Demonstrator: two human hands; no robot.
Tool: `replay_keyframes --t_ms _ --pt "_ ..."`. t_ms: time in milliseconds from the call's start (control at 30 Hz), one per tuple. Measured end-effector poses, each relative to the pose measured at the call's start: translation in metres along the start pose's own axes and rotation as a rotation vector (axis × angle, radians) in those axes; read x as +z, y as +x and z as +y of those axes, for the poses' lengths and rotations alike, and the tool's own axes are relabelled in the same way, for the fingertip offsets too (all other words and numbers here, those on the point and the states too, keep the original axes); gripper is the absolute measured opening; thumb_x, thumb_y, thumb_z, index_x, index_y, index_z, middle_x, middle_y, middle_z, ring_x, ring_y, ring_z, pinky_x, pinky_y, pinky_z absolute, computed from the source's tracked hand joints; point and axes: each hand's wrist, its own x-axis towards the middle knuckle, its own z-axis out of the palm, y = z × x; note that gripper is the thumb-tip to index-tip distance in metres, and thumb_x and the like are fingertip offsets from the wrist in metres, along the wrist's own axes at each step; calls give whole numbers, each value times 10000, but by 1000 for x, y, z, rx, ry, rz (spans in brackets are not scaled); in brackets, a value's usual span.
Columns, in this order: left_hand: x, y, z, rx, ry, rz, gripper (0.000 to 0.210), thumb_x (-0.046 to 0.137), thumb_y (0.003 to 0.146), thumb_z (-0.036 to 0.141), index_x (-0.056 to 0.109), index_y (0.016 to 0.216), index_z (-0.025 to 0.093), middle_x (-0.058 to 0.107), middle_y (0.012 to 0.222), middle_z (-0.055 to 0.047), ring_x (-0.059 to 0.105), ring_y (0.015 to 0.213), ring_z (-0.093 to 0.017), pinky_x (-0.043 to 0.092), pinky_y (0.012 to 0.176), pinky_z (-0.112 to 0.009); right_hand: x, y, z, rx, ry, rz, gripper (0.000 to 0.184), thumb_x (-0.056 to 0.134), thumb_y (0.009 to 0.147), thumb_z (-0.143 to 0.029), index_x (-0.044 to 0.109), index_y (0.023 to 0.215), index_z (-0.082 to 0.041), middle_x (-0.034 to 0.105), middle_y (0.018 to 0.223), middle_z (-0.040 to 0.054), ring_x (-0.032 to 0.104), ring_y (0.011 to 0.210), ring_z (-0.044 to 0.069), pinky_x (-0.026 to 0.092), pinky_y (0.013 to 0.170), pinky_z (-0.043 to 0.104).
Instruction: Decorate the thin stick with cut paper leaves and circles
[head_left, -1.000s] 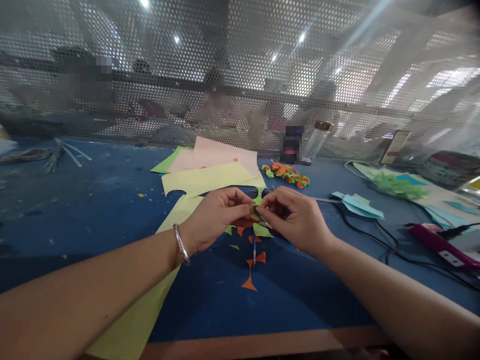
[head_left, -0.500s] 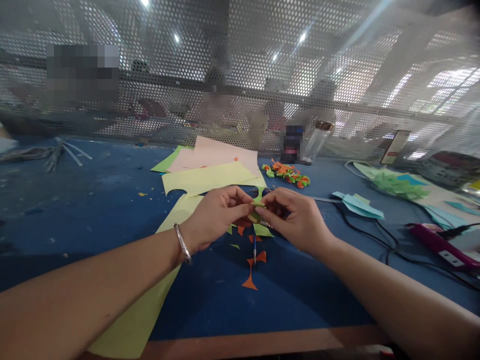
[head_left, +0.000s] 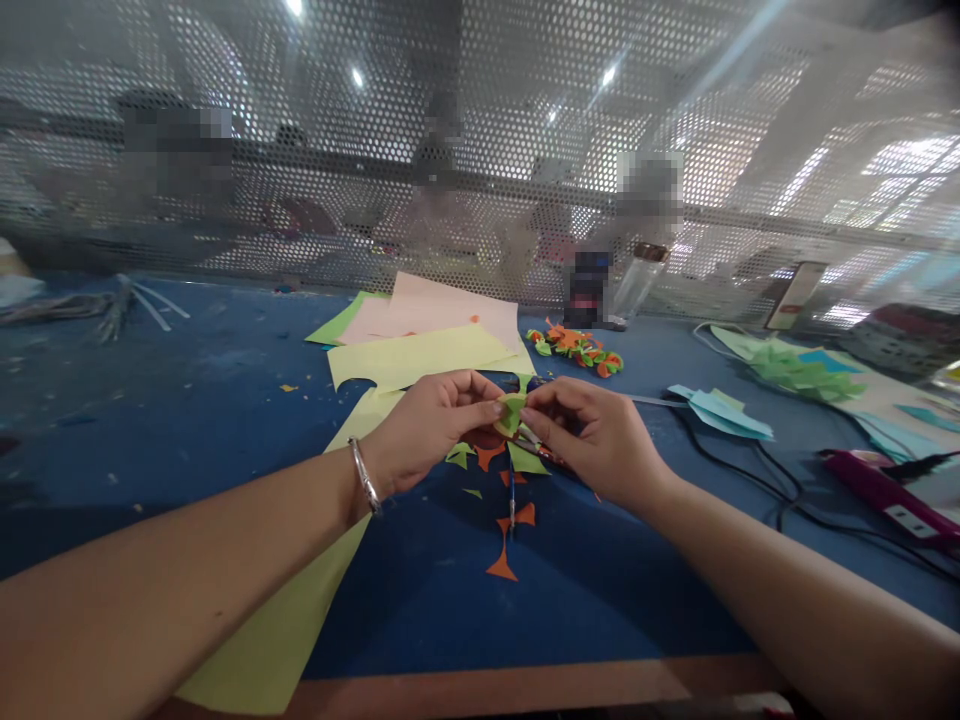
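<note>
A small green and yellow paper piece [head_left: 511,413] is pinched between my two hands over the middle of the blue table. My left hand [head_left: 442,425], with a silver bangle at the wrist, grips its left side by thumb and fingers. On the other side, my right hand [head_left: 600,435] holds its right edge. Below my hands lie orange paper scraps [head_left: 504,565], green scraps [head_left: 529,459] and a thin blue-handled tool [head_left: 512,490], its upper part hidden. A yellow paper sheet [head_left: 277,630] with curved cut-outs runs under my left forearm.
Pale pink paper [head_left: 450,305] and a yellow strip [head_left: 420,355] lie beyond my hands. A pile of orange and green paper pieces [head_left: 577,348] sits by a clear bottle [head_left: 639,285]. Blue paper pieces [head_left: 724,413], black cables [head_left: 739,475] and a purple power strip [head_left: 892,500] are at right.
The paper piece has turned between my fingers, so more of its green face shows. My hands stay nearly in place, slightly further apart.
</note>
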Motion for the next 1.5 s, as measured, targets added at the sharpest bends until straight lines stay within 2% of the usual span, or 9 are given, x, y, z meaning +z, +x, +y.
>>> replay_keyframes --t_ms 267,433,633,733,867,1033,1200,1500 --pt "2 -2 2 -29 -4 10 106 695 841 221 657 872 126 716 807 -55 689 727 -143 557 765 -306 0 -1 1 4 -8 5 97 630 902 -274 673 870 -193 620 745 2 523 636 127 384 553 253" --pt "-1 -1 -1 48 58 -1 139 719 829 251 670 890 136 720 807 -56 688 722 -146 555 733 -297 1 0 2 -10 -34 13 103 632 901 -283 674 866 -195 611 723 1 515 622 127 388 554 252" --pt "3 -3 1 119 161 40 147 733 816 242 673 900 137 705 810 -42 675 725 -139 551 716 -280 1 0 0 -20 -32 27 112 632 906 -285 671 859 -191 589 703 -10 504 612 119 390 552 251" --pt "9 -6 2 15 -13 71 174 749 806 244 647 905 145 706 835 -37 682 755 -141 556 761 -295 2 0 -2 -19 -14 47 88 638 896 -261 668 851 -191 593 700 -13 499 595 115 391 539 248" --pt "12 -7 2 -157 -255 14 102 691 855 220 617 829 154 709 838 -27 694 796 -138 545 835 -306 2 0 -3 -11 -6 46 69 640 889 -239 664 846 -190 632 711 -3 521 595 120 402 547 254" --pt "10 -5 2 -155 -310 10 115 703 832 169 615 759 154 690 797 -3 681 787 -124 536 853 -290 2 0 -3 -25 9 39 93 631 899 -249 661 830 -194 634 712 1 522 592 118 402 542 253" --pt "12 -6 4 -126 -302 42 83 733 803 162 653 824 148 683 819 -6 660 776 -112 521 825 -265 2 0 -1 -20 3 60 73 636 889 -253 656 850 -195 612 706 -5 511 579 115 398 525 248" --pt "12 -8 0 -191 -319 47 136 754 800 204 636 756 152 715 751 -16 683 744 -121 530 784 -258 3 -1 -2 -56 -69 84 67 634 886 -237 659 842 -193 603 698 -4 532 622 127 414 569 256"
